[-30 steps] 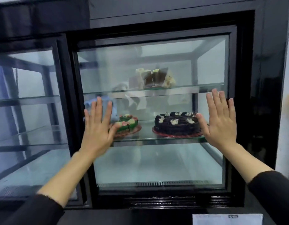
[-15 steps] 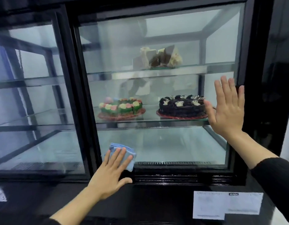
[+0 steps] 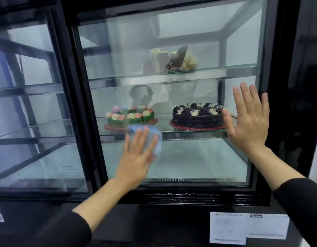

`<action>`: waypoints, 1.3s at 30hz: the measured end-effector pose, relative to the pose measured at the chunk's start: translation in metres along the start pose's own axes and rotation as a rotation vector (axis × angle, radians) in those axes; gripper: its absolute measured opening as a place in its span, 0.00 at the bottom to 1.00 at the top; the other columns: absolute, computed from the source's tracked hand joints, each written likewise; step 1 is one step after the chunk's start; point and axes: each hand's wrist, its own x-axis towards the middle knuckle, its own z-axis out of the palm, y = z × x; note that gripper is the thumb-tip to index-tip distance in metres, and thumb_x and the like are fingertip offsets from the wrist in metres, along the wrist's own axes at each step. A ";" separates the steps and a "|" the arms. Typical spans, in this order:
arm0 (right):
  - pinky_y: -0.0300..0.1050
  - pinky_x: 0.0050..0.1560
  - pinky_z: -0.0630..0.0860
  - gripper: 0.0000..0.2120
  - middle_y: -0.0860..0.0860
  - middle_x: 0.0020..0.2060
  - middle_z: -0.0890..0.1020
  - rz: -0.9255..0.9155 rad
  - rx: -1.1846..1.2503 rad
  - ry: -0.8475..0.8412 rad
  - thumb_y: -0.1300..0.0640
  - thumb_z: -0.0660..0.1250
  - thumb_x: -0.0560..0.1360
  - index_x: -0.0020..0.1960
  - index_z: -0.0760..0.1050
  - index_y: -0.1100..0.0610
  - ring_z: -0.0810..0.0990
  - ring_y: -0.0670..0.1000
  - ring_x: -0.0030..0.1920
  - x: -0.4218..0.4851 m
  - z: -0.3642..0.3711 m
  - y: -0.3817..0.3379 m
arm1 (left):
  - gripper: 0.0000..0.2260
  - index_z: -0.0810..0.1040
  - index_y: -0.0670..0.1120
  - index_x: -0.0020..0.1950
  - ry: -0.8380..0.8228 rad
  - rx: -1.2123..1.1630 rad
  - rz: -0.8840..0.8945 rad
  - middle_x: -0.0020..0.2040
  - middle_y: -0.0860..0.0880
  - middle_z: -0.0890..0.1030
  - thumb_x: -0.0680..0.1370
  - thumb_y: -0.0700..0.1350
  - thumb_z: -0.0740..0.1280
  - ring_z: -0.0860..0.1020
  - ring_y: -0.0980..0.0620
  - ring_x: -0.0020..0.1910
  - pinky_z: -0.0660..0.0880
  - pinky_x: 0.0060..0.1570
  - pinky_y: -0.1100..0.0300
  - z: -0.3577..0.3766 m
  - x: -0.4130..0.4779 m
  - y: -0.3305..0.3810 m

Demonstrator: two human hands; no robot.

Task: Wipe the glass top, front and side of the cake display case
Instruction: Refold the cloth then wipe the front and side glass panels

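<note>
Flat-fingered, my left hand (image 3: 136,157) presses the blue cloth (image 3: 158,139) on the front glass (image 3: 189,157), lower left; right hand (image 3: 248,125) splayed by its right edge. I'd overlap strokes into the corners.

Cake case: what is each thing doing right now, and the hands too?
Left hand: flat, pressing the cloth on the glass.
Cloth: bunched under the left hand's fingers, against the glass.
Right hand: flat, fingers spread, on the glass by its right edge.
Glass: closed, with reflections.
Chocolate cake: whole, on the middle shelf.
Flower cake: on the middle shelf, partly behind the cloth.
Top cake: cut, on the top shelf.
</note>
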 end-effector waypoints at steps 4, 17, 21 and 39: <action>0.61 0.76 0.57 0.27 0.57 0.75 0.64 -0.004 0.017 0.017 0.49 0.60 0.81 0.76 0.61 0.60 0.61 0.58 0.76 0.001 0.001 0.001 | 0.38 0.55 0.54 0.79 -0.266 0.214 0.585 0.80 0.50 0.55 0.72 0.43 0.66 0.54 0.50 0.79 0.49 0.76 0.45 0.006 -0.044 -0.002; 0.61 0.75 0.59 0.26 0.56 0.75 0.65 -0.003 0.007 0.050 0.50 0.61 0.81 0.75 0.64 0.60 0.63 0.57 0.76 -0.003 0.001 0.002 | 0.23 0.55 0.50 0.80 0.318 -0.059 -0.315 0.80 0.44 0.52 0.84 0.51 0.53 0.47 0.44 0.79 0.39 0.76 0.44 -0.057 0.183 -0.015; 0.62 0.75 0.60 0.26 0.56 0.74 0.66 0.002 0.012 0.037 0.50 0.61 0.81 0.75 0.64 0.60 0.63 0.58 0.76 -0.002 0.000 0.001 | 0.30 0.58 0.52 0.79 0.039 0.034 0.066 0.80 0.44 0.56 0.79 0.46 0.65 0.50 0.45 0.79 0.46 0.75 0.39 0.003 0.032 0.048; 0.62 0.76 0.53 0.23 0.56 0.74 0.68 -0.033 -0.082 -0.118 0.52 0.62 0.79 0.73 0.68 0.57 0.61 0.58 0.76 0.038 -0.063 0.050 | 0.28 0.56 0.49 0.79 0.197 0.004 0.024 0.80 0.43 0.54 0.80 0.45 0.61 0.51 0.42 0.79 0.46 0.76 0.41 -0.029 0.188 0.075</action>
